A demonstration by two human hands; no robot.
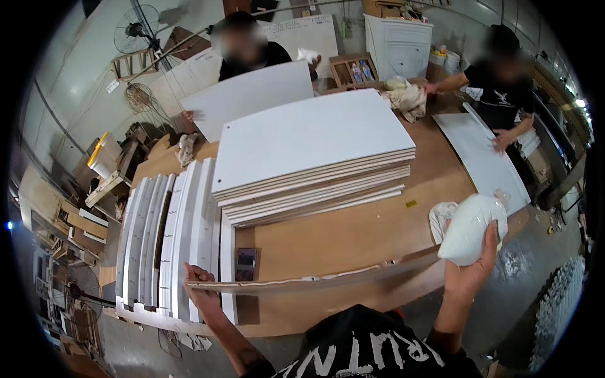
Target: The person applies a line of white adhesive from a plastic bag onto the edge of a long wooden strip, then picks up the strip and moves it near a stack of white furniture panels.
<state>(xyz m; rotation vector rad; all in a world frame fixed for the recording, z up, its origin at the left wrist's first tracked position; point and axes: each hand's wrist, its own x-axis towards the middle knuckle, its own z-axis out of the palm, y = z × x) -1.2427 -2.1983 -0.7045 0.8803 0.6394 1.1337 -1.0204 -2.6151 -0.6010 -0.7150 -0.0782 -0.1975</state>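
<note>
My left hand is closed round the left end of a long thin panel, which stands tilted on edge and shows me its narrow, rough edge. A bulging clear plastic bag of white material is in my right hand, fingers curled round its right side, above the panel's right end. A white cloth shows just behind the bag. Beyond the held panel, a stack of white panels lies on the brown table. A dark phone-like object lies near my left hand.
Several long white strips lie side by side at the table's left. Across the table one person holds a white panel. At the right another person touches a white panel and a crumpled cloth.
</note>
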